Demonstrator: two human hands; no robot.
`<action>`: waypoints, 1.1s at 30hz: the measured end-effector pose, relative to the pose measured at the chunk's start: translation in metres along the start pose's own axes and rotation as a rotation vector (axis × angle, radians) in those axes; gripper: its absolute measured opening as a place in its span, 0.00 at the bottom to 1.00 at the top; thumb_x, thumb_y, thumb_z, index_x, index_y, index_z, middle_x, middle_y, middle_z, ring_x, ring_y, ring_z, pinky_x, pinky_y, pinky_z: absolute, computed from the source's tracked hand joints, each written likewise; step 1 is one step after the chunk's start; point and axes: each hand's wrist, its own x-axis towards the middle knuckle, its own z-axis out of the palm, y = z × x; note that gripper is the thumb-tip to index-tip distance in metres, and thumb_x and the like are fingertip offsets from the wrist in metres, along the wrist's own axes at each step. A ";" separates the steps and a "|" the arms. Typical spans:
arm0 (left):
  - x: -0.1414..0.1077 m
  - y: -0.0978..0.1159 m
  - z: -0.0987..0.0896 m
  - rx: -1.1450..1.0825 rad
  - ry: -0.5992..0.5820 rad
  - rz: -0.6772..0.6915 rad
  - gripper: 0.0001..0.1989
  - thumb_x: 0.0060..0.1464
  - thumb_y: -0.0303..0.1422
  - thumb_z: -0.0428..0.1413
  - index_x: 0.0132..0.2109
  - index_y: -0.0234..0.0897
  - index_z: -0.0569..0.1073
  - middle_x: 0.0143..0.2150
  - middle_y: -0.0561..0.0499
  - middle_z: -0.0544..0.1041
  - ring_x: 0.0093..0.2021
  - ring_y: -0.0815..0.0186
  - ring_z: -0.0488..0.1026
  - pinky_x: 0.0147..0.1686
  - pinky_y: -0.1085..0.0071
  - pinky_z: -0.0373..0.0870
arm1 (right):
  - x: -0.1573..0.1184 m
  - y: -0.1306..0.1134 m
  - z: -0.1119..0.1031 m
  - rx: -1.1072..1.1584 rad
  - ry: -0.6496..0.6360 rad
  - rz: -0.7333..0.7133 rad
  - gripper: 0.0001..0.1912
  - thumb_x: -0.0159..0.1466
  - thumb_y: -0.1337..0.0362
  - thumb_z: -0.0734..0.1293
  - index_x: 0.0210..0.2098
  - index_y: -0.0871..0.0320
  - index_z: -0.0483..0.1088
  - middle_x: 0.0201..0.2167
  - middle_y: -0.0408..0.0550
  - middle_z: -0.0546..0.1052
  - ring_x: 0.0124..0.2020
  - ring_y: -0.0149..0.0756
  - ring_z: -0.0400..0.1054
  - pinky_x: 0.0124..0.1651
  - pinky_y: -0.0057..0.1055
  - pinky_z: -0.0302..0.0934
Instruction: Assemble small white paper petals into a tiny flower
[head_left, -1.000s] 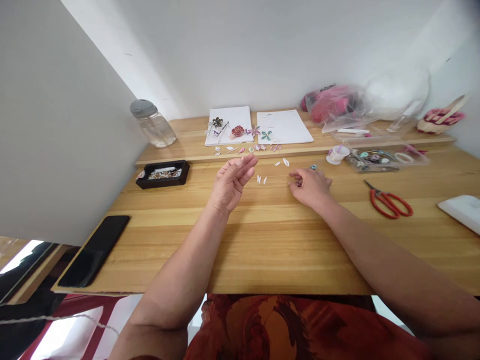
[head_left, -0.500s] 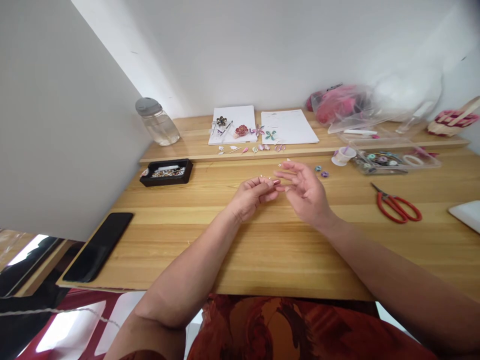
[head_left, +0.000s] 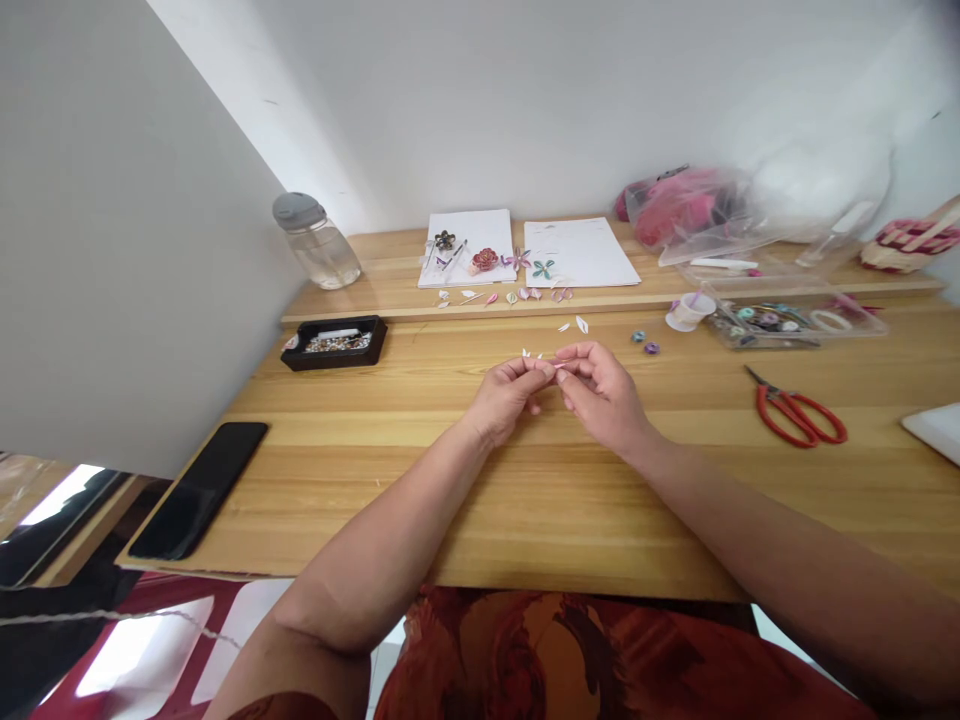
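Observation:
Over the middle of the table, my left hand [head_left: 510,397] pinches a small pink petal-like piece [head_left: 559,366] between thumb and forefinger. My right hand [head_left: 606,396] is closed at the same piece, its thumb and fingertips meeting those of my left. Most of the piece is hidden by the fingers. Just beyond my hands lie a white leaf-shaped piece [head_left: 582,325] and a few smaller white ones. Two small spools, one teal [head_left: 638,337] and one purple [head_left: 652,349], rest to the right of my right hand.
Red-handled scissors [head_left: 801,415] lie at right, below a clear plastic box [head_left: 855,322] and a white spool [head_left: 688,313]. Petals and flower ornaments [head_left: 484,260] line the raised back shelf with paper sheets [head_left: 585,255]. At left are a bottle [head_left: 322,250], a black tray [head_left: 367,350] and a phone [head_left: 199,490].
My right hand has come down and inward, its spread fingers closing at the pink piece beside my left fingertips. White leaf-shaped pieces behind it now show more fully.

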 end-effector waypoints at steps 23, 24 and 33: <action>0.006 0.003 -0.008 0.119 0.125 0.009 0.19 0.53 0.47 0.62 0.35 0.32 0.76 0.43 0.41 0.80 0.37 0.65 0.79 0.18 0.81 0.56 | 0.004 -0.001 -0.003 0.150 0.101 0.110 0.13 0.58 0.55 0.72 0.29 0.55 0.67 0.21 0.39 0.71 0.18 0.24 0.56 0.20 0.26 0.47; 0.006 0.003 -0.009 0.125 0.124 0.023 0.18 0.53 0.45 0.62 0.35 0.32 0.76 0.43 0.41 0.80 0.38 0.65 0.79 0.19 0.81 0.58 | 0.005 -0.001 -0.003 0.155 0.096 0.116 0.13 0.58 0.54 0.72 0.29 0.56 0.67 0.21 0.39 0.71 0.17 0.24 0.55 0.19 0.25 0.47; 0.004 0.002 -0.005 0.148 0.010 0.033 0.13 0.53 0.38 0.64 0.36 0.31 0.76 0.37 0.46 0.79 0.26 0.72 0.75 0.21 0.79 0.64 | 0.009 0.012 -0.006 0.142 0.082 0.102 0.14 0.58 0.53 0.71 0.30 0.55 0.67 0.21 0.38 0.70 0.16 0.23 0.54 0.18 0.25 0.45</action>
